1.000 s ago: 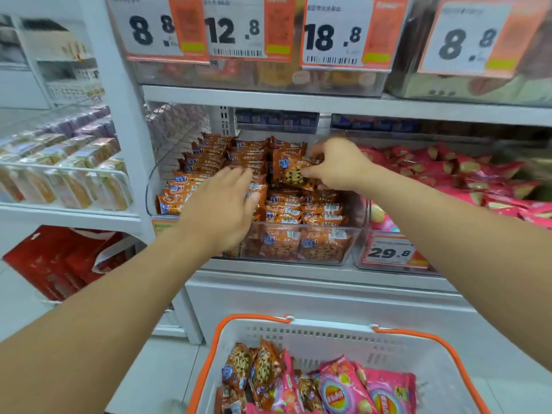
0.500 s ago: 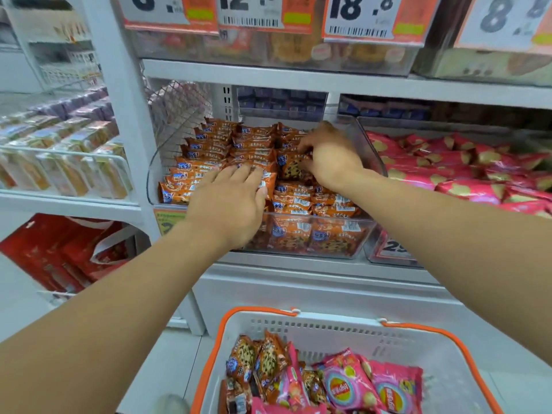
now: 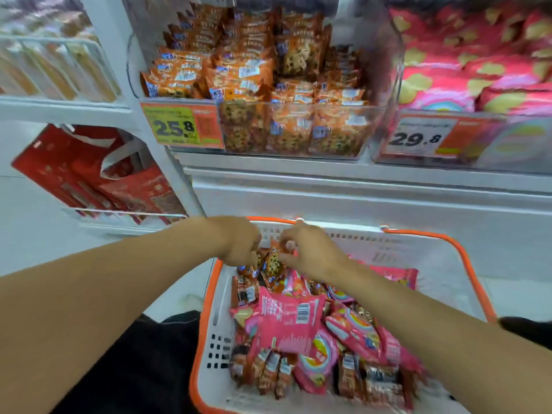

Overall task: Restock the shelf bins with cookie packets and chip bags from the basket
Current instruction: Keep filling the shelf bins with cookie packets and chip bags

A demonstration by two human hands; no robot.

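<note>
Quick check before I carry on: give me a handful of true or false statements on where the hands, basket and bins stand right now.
1. Both hands are at the far end of the basket. True.
2. The left hand is in the cookie bin. False: it is over the basket.
3. The right hand pinches a cookie packet. True.
4. The basket is empty. False: it holds cookie packets and pink chip bags.

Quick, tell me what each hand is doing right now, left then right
Left hand: fingers curled into the cookie packets in the basket; grip cannot be told.
Right hand: pinches a cookie packet.
</note>
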